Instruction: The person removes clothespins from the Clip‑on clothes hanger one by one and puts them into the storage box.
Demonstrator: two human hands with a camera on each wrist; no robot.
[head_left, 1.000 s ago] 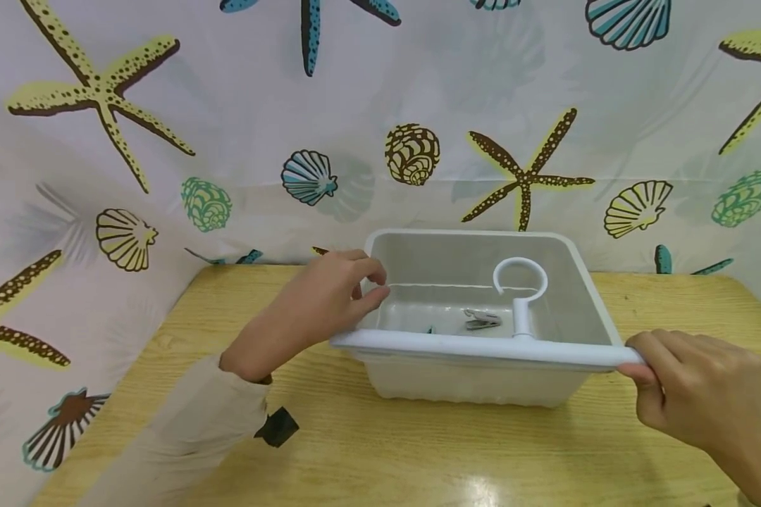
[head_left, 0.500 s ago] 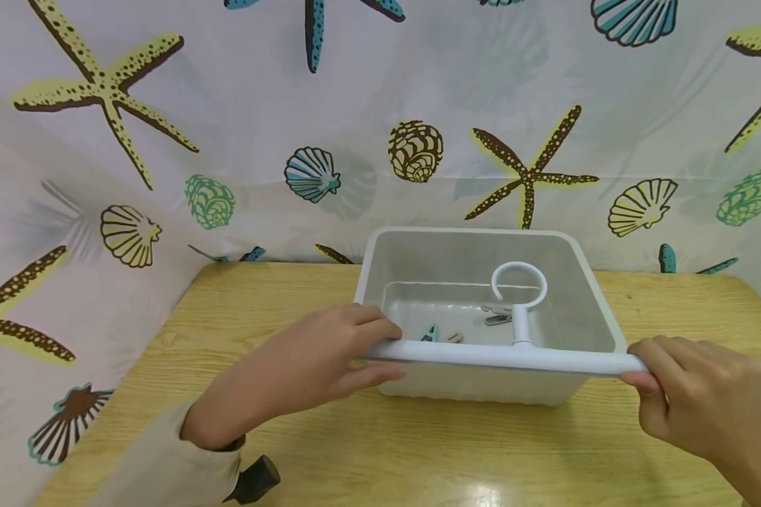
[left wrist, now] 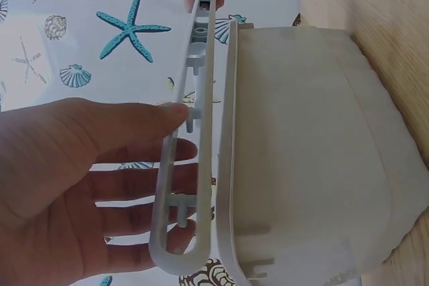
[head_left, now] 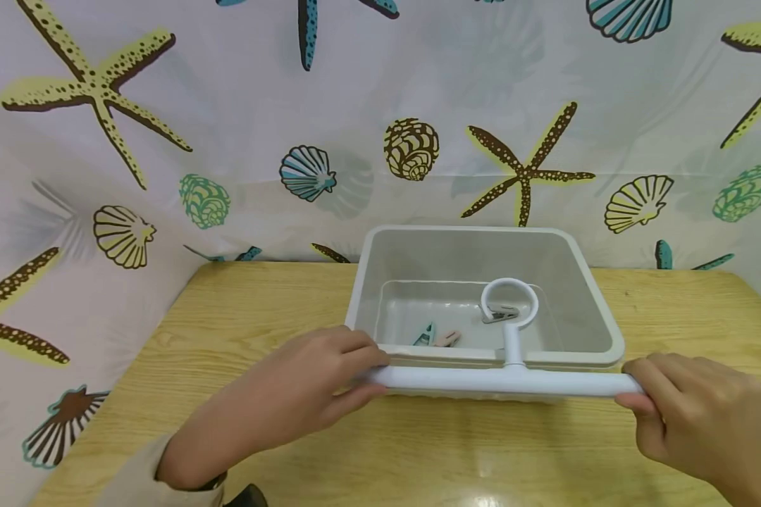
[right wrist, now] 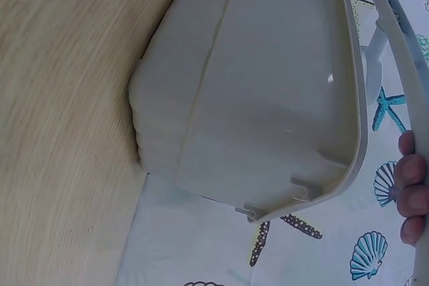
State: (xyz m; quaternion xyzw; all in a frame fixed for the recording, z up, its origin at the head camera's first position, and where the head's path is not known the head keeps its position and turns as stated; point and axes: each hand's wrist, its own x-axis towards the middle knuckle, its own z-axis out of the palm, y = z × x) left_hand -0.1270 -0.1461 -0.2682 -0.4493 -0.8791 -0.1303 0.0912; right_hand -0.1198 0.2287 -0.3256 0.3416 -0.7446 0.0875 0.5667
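A white plastic hanger [head_left: 450, 380], a long bar with a ring-shaped hook, is held level just in front of the white bin [head_left: 599, 299]. My left hand [head_left: 311, 384] pinches its left end, thumb on the near side and fingers behind. In the left wrist view the hanger's hollow underside [left wrist: 201, 239] shows several small pegs. At the other end my right hand [head_left: 704, 415] grips the bar with curled fingers. Inside the bin lie a teal clothespin [head_left: 425, 334], a pink clothespin [head_left: 447, 339] and a grey clothespin [head_left: 504, 315], the last seen partly through the hook.
The bin stands on a wooden table [head_left: 469, 451] near its back edge. Behind and at the sides hangs a white curtain [head_left: 241, 127] printed with starfish and shells.
My left hand has come down from above the bin's left rim and taken the hanger's left end. Both hands have lowered the hanger toward me, off the bin's front rim.
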